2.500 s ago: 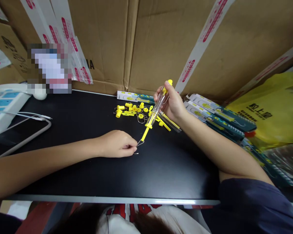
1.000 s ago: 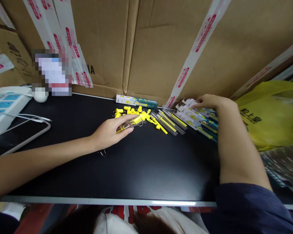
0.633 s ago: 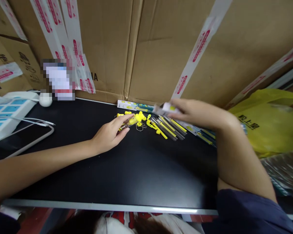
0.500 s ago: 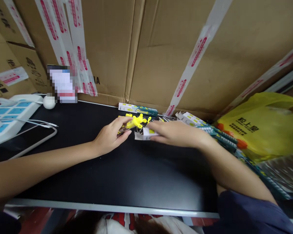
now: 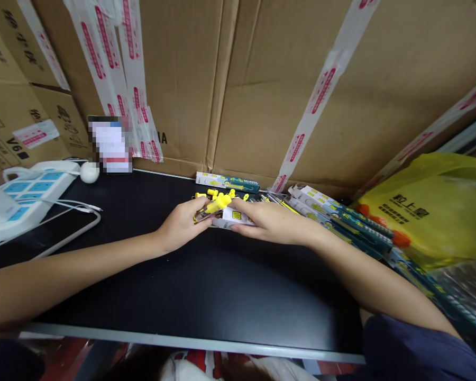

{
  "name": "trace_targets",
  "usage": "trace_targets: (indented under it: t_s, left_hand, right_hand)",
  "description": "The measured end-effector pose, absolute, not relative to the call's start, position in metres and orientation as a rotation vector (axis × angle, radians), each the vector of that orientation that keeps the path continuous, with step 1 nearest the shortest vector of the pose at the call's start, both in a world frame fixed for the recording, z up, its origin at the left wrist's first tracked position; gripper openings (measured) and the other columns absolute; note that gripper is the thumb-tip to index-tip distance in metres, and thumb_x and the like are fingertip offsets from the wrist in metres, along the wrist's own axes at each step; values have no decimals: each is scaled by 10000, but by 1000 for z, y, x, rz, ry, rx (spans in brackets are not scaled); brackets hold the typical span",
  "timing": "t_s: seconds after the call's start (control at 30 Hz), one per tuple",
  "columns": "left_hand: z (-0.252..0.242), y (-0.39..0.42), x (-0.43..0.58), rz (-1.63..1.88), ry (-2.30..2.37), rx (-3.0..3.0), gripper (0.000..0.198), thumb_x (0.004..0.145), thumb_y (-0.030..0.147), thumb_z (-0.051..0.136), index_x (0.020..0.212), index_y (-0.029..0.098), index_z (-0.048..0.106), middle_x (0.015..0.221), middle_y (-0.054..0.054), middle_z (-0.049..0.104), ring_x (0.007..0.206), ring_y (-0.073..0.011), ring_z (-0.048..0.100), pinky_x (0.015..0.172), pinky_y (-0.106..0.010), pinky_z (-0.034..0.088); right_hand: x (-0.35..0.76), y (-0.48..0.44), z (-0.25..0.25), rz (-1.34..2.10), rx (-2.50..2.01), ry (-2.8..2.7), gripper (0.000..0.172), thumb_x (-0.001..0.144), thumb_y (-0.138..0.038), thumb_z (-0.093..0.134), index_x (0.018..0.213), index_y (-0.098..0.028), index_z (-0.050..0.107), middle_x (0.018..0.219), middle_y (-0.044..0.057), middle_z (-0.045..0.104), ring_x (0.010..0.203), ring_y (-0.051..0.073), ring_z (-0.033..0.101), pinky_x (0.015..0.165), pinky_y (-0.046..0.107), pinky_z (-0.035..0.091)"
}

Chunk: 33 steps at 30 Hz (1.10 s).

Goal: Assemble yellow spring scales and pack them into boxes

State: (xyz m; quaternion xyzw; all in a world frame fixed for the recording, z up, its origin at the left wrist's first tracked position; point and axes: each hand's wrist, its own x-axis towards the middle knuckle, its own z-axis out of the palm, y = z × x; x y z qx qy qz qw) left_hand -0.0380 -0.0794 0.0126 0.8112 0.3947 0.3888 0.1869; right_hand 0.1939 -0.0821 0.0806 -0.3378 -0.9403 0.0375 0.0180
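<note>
My left hand [image 5: 181, 222] is closed around a small bundle of slim items with bright yellow ends [image 5: 219, 204]. Their shafts look clear or metallic, and their exact kind I cannot make out. My right hand [image 5: 272, 221] grips a narrow white cardboard box [image 5: 233, 216] with a yellow mark, its end turned toward the yellow pieces. The box end and the bundle meet between my hands; whether anything is inside the box is hidden. Behind my fingers, more loose yellow-ended pieces [image 5: 246, 197] lie on the black tabletop [image 5: 222, 296].
A closed green-and-white box [image 5: 228, 181] lies against the cardboard wall [image 5: 174, 79]. Several similar boxes [image 5: 341, 214] line the right side, beside a yellow plastic bag [image 5: 440, 206]. At left are a power strip [image 5: 43, 182], cables and a propped phone [image 5: 110, 144].
My hands have come closer together, the right one moving left with the white box. The yellow-ended bundle now touches or overlaps the box end. The camera view has shifted slightly.
</note>
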Motion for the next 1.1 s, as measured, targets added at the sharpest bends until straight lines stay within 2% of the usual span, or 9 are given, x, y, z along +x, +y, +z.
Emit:
trace_targets:
  t_s: [0.17, 0.27, 0.37, 0.5, 0.57, 0.63, 0.8, 0.93, 1.1]
  left_hand:
    - [13, -82, -36, 1095, 1064, 2251, 128, 855, 284, 568, 868, 157, 561, 809, -8, 611, 732, -139, 571, 665, -253, 444]
    - [13, -83, -36, 1190, 1046, 2319, 127, 880, 282, 553, 849, 158, 554, 813, -12, 583, 736, -133, 546, 671, -249, 430]
    - [12, -83, -35, 1226, 1012, 2422, 116, 884, 257, 554, 818, 163, 539, 792, -6, 550, 720, -123, 520, 654, -238, 412]
    - [9, -85, -36, 1081, 978, 2478, 71, 863, 229, 563, 824, 171, 551, 740, 14, 559, 664, -114, 524, 621, -232, 409]
    - [9, -87, -36, 1048, 940, 2489, 39, 857, 189, 549, 882, 173, 574, 812, -2, 610, 731, -127, 573, 668, -237, 440]
    - [9, -88, -36, 1044, 908, 2490, 103, 861, 172, 538, 951, 172, 587, 933, -30, 650, 841, -146, 612, 747, -254, 471]
    - [9, -89, -36, 1044, 924, 2447, 218, 899, 250, 533, 1096, 178, 587, 1145, -82, 652, 1079, -197, 612, 947, -332, 478]
    - [10, -89, -35, 1048, 964, 2423, 261, 909, 330, 546, 1116, 178, 595, 1136, -80, 673, 1045, -198, 631, 919, -322, 493]
    - [11, -89, -34, 983, 974, 2428, 303, 904, 382, 563, 1117, 174, 616, 1122, -66, 695, 1009, -195, 652, 903, -304, 496]
  right_hand:
    - [193, -79, 74, 193, -1031, -2880, 326, 954, -426, 430, 1167, -186, 487, 963, 89, 676, 696, 176, 580, 608, 262, 353]
    - [194, -78, 67, 301, -1058, -2808, 383, 961, -429, 413, 1246, -176, 449, 1009, 95, 668, 707, 177, 587, 632, 270, 391]
    - [197, -77, 58, 415, -1085, -2705, 442, 964, -421, 409, 1331, -177, 382, 1036, 97, 663, 774, 194, 610, 691, 290, 442]
    - [199, -83, 51, 554, -1042, -2669, 439, 967, -418, 410, 1341, -194, 358, 1148, 113, 636, 891, 213, 623, 778, 322, 473]
    - [196, -86, 51, 586, -1006, -2685, 435, 968, -397, 408, 1345, -190, 341, 1187, 122, 620, 901, 217, 622, 799, 338, 474]
    - [193, -89, 50, 586, -985, -2682, 434, 963, -354, 416, 1350, -181, 322, 1200, 127, 612, 894, 217, 619, 806, 347, 471]
    - [191, -89, 47, 586, -935, -2615, 413, 942, -277, 437, 1326, -179, 321, 1212, 122, 594, 895, 201, 614, 824, 337, 465]
    - [192, -88, 48, 588, -986, -2586, 413, 963, -368, 420, 1325, -184, 342, 1191, 119, 608, 917, 213, 610, 806, 334, 461]
    - [189, -91, 52, 577, -1078, -2556, 545, 902, -564, 497, 1285, -186, 408, 1158, 112, 644, 883, 221, 622, 752, 316, 455]
